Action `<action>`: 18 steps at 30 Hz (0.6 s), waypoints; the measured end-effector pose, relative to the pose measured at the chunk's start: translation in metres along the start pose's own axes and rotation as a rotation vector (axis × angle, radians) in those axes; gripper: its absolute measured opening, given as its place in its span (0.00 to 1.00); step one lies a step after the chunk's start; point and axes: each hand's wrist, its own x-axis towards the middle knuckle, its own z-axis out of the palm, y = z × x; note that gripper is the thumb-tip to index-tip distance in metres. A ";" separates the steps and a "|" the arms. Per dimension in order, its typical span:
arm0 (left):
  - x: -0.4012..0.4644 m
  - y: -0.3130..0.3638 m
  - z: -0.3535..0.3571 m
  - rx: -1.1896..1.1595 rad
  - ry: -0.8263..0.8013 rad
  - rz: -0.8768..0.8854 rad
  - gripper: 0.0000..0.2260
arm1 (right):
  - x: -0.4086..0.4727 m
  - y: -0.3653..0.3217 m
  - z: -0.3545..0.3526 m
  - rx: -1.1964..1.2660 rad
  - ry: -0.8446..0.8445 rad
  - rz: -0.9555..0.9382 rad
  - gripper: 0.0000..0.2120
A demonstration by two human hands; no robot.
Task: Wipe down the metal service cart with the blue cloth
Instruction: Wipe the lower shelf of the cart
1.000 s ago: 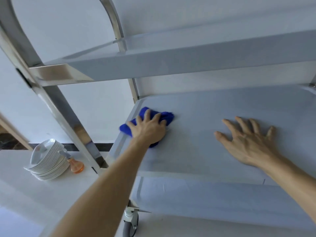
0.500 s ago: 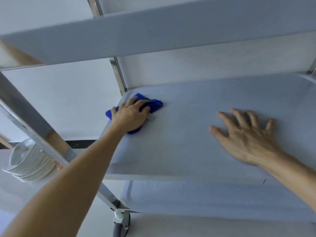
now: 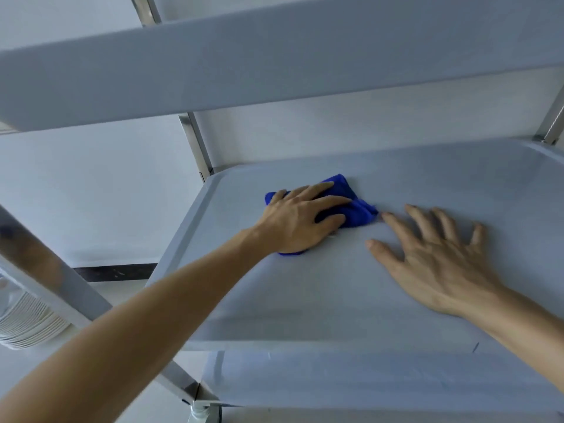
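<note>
Cart (image 3: 274, 71): your arms reach in under the top shelf, so the wipe is on the middle shelf (image 3: 305, 306); the lower shelf below looks not yet reached, I'd guess. Plate stack (image 3: 27, 319) sits off-cart, far left of your fingers.

Right hand (image 3: 439, 264): flat on the middle shelf, fingers spread and straight, gripping nothing. Likely a brace so the wheeled cart doesn't roll under the push.

Left hand (image 3: 300, 222): palm down on the blue cloth (image 3: 358, 210), fingers extended over it, thumb against its near edge. Pressing, not pinching: gives full contact.

The blue cloth is bunched under your left fingers, its right edge just short of your right fingertips.
</note>
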 end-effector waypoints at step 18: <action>0.097 -0.049 0.004 0.021 -0.088 -0.475 0.24 | 0.004 -0.001 0.003 0.005 0.041 -0.005 0.41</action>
